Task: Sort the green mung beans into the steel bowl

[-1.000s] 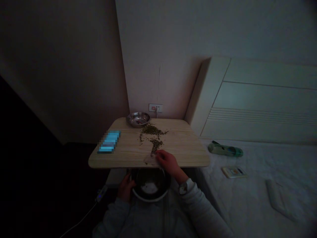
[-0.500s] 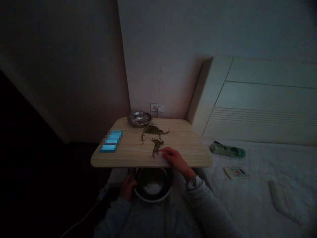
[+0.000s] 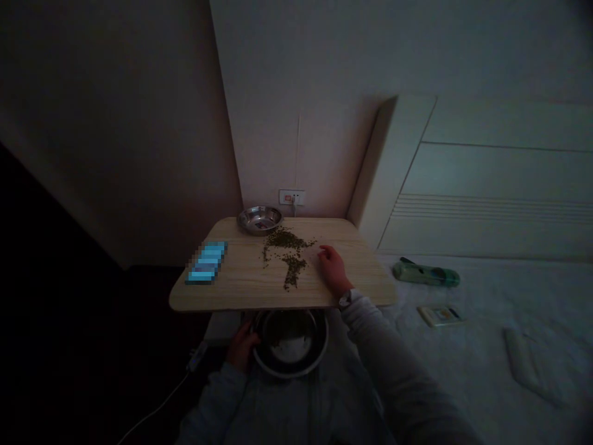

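Observation:
My left hand [image 3: 242, 347] grips the left rim of a metal bowl [image 3: 291, 361] held at my lap, partly under the table's front edge. The bowl's inside is dark, with a bright patch at the bottom. Above the right half of the wooden table [image 3: 252, 296] is my right hand [image 3: 333, 270], its fingers curled together; whatever they hold, if anything, is hidden. Left of its fingertips lie small dark-green grains like beans, in a far heap [image 3: 285, 238] and a nearer strip [image 3: 293, 272]. A shallow steel bowl [image 3: 259, 221] stands at the table's back left, beside the far heap.
A phone with a lit, blurred screen [image 3: 207, 262] lies on the table's left side. Behind the table is a wall socket [image 3: 291, 198] with a plug. On the bed to the right are a green bottle [image 3: 426, 273] and a pale flat box-like thing [image 3: 439, 316]. A white cable [image 3: 157, 408] hangs at lower left.
My right hand has moved away from the nearer strip of grains, to the right and farther back. My left hand still holds the bowl; the view has shifted slightly.

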